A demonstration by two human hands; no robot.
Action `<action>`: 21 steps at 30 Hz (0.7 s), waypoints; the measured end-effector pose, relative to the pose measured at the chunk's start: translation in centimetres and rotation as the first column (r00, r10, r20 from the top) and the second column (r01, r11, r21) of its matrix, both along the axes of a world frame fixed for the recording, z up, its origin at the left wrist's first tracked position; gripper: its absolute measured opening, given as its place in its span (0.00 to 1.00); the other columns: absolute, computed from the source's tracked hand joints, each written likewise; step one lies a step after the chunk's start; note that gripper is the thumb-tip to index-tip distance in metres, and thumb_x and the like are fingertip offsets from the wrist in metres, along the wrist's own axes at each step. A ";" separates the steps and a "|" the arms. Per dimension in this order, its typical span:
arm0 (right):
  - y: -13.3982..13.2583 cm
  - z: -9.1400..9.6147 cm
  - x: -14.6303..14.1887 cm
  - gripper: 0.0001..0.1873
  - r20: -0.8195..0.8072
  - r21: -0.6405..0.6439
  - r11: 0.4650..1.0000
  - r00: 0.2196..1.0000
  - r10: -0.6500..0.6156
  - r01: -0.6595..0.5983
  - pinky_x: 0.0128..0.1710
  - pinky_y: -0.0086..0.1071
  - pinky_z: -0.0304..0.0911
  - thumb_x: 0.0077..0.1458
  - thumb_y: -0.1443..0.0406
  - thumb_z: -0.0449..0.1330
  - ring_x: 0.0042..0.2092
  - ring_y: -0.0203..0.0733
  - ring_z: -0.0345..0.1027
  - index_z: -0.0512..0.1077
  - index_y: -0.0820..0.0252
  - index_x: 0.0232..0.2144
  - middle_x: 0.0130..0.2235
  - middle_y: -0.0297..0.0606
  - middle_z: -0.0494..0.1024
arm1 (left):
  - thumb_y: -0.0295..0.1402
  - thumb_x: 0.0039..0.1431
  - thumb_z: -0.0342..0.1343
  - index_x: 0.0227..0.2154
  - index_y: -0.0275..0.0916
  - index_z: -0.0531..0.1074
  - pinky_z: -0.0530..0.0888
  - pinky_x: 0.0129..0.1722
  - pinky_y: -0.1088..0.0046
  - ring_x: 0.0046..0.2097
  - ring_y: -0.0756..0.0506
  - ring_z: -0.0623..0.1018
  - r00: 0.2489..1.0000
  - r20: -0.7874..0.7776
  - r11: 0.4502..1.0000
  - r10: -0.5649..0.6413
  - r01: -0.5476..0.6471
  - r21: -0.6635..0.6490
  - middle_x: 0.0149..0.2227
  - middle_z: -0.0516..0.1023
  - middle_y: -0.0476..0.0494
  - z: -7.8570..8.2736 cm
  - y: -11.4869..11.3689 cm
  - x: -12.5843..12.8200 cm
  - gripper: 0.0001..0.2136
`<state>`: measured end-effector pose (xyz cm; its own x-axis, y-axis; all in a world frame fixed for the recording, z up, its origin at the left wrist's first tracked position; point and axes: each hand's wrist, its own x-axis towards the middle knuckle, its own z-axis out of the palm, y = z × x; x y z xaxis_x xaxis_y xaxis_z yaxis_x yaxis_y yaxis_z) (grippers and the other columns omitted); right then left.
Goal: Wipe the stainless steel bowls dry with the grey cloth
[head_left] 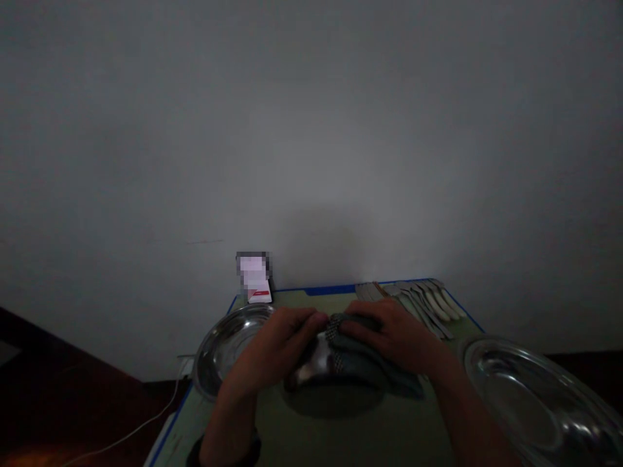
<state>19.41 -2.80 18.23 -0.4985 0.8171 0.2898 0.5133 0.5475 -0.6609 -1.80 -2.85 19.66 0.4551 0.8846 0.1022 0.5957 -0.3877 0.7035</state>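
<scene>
My left hand (272,347) grips a shiny metal utensil (311,366) over the table, fingers curled round it. My right hand (396,334) presses a dark grey checked cloth (363,363) against that utensil, fingers closed over the cloth. Both hands meet near the table's middle, a little above its green top (341,428). The utensil's exact shape is hidden by the cloth and fingers.
A steel plate (221,347) lies at the table's left edge, a larger steel plate (535,402) at the right. Several spoons and knives (423,301) lie in a row at the far right. A small card (256,279) stands against the white wall. A white cable (141,428) runs over the dark floor.
</scene>
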 end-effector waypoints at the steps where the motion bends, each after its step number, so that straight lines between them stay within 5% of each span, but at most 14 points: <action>1: 0.2 0.0 0.4 0.17 -0.013 -0.006 1.000 1.000 0.008 -0.008 0.34 0.30 0.59 0.63 0.54 0.51 0.33 0.37 0.70 0.74 0.56 0.33 0.30 0.32 0.78 | 0.45 0.63 0.43 0.19 0.39 0.62 0.59 0.24 0.75 0.24 0.52 0.62 0.999 0.027 0.999 0.023 -0.022 -0.027 0.20 0.62 0.54 -0.1 0.1 0.0 0.20; 5: 0.6 0.0 1.4 0.14 -0.106 0.043 0.997 0.993 -0.055 0.060 0.37 0.31 0.62 0.63 0.57 0.51 0.36 0.38 0.72 0.74 0.54 0.34 0.34 0.33 0.80 | 0.48 0.62 0.43 0.22 0.39 0.64 0.60 0.24 0.75 0.26 0.51 0.64 0.966 0.204 0.983 0.158 -0.135 -0.124 0.22 0.64 0.53 -0.2 0.3 0.3 0.20; 12: -0.2 0.3 0.3 0.14 -0.095 0.095 0.995 0.995 -0.007 0.016 0.34 0.29 0.62 0.63 0.58 0.51 0.33 0.37 0.71 0.73 0.55 0.31 0.31 0.32 0.78 | 0.44 0.63 0.45 0.19 0.38 0.63 0.55 0.23 0.75 0.23 0.53 0.60 0.998 0.070 1.000 -0.002 0.001 0.005 0.18 0.60 0.54 0.3 -0.6 1.8 0.20; 15: 0.4 -0.2 0.9 0.14 -0.172 0.096 0.993 0.983 -0.056 0.073 0.34 0.29 0.62 0.62 0.57 0.51 0.32 0.37 0.70 0.73 0.55 0.31 0.30 0.32 0.77 | 0.47 0.61 0.47 0.17 0.38 0.63 0.56 0.22 0.75 0.23 0.52 0.60 0.956 0.248 0.988 0.156 -0.150 -0.044 0.18 0.60 0.54 -0.3 0.0 1.1 0.22; 18: 1.2 -0.6 1.7 0.15 -0.307 0.083 0.972 0.933 -0.186 0.221 0.30 0.28 0.60 0.61 0.57 0.51 0.30 0.37 0.67 0.70 0.56 0.28 0.26 0.31 0.74 | 0.53 0.57 0.49 0.18 0.38 0.66 0.59 0.22 0.75 0.23 0.52 0.62 0.794 0.460 0.917 0.397 -0.360 -0.170 0.19 0.63 0.53 -0.9 0.7 0.0 0.23; 21: 1.2 -0.5 1.9 0.16 -0.340 0.068 0.960 0.911 -0.234 0.272 0.28 0.27 0.59 0.61 0.57 0.50 0.28 0.36 0.66 0.68 0.57 0.26 0.24 0.31 0.72 | 0.53 0.57 0.49 0.21 0.38 0.70 0.63 0.25 0.75 0.26 0.50 0.67 0.762 0.477 0.897 0.438 -0.410 -0.168 0.22 0.69 0.51 -0.7 0.5 0.0 0.22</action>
